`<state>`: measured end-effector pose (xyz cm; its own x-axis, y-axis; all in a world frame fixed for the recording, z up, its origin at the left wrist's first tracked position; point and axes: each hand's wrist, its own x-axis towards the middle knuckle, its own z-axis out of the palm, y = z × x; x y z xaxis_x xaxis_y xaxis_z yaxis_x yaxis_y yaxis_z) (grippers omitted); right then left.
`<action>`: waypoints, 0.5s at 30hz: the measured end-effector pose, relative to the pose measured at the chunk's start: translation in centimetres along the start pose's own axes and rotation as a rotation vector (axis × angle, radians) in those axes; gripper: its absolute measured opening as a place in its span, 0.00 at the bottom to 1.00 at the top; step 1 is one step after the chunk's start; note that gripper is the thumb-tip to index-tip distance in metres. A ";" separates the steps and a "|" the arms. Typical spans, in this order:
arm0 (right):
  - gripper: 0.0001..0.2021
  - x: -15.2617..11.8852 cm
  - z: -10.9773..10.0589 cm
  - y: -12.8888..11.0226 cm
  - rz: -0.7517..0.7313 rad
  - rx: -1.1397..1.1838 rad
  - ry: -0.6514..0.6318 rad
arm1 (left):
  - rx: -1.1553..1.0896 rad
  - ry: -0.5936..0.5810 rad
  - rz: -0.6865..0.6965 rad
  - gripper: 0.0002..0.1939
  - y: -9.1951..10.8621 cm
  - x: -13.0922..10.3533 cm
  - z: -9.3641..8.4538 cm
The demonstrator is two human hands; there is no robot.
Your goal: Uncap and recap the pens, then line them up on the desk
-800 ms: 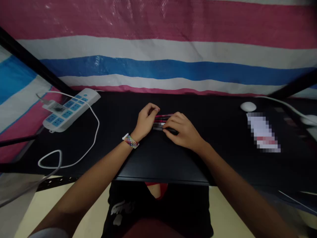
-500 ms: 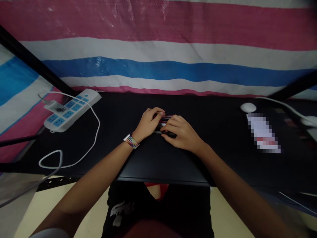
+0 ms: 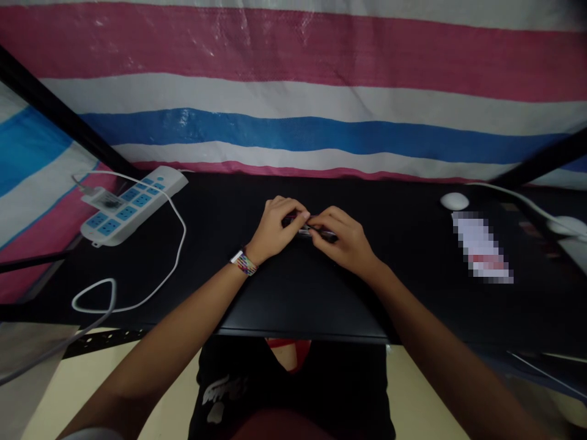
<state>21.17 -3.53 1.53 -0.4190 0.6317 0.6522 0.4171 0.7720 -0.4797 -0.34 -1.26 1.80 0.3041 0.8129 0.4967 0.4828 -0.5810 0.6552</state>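
Two bare hands meet over one small bunch of pens (image 3: 304, 231) about midway along the table (image 3: 257, 299), set in from both its far and near edges. The pens are more than one, but the hands cover too much for an exact count. They look slim and straight, mostly dark, with a pinkish streak and a pale, silvery patch showing; they lie side by side, roughly parallel to the near edge. The left hand (image 3: 276, 227) has its fingers curled around the left part of the bunch, thumb against it; the right hand (image 3: 345, 239) has thumb and fingers pinched on the right part. One colourful band (image 3: 244, 261) circles the left wrist. Toward the far left corner lies one power strip (image 3: 132, 206) with two rows of blue sockets and one adapter (image 3: 105, 200) plugged in; one white cord (image 3: 184, 231) loops down toward the near edge. Toward the far right corner sit one white mouse (image 3: 455, 201) and, just before it, one card (image 3: 482, 249), its face blurred into blocks.
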 end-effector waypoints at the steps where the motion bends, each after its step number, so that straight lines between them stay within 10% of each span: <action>1: 0.07 0.0 -0.1 0.1 0.027 0.004 0.018 | -0.002 -0.003 0.020 0.10 0.1 0.0 -0.1; 7: 0.07 0.2 -0.2 1.1 0.243 0.030 0.114 | -0.286 -0.004 -0.049 0.07 -0.3 0.2 -0.5; 15: 0.15 3.3 -0.5 3.7 0.676 0.711 0.240 | -0.405 0.133 -0.141 0.08 -3.2 2.5 -1.4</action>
<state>21.76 1.33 2.19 -0.0665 0.9818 0.1778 -0.1038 0.1705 -0.9799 -2.23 2.57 1.75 0.1379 0.8882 0.4383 0.1436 -0.4558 0.8784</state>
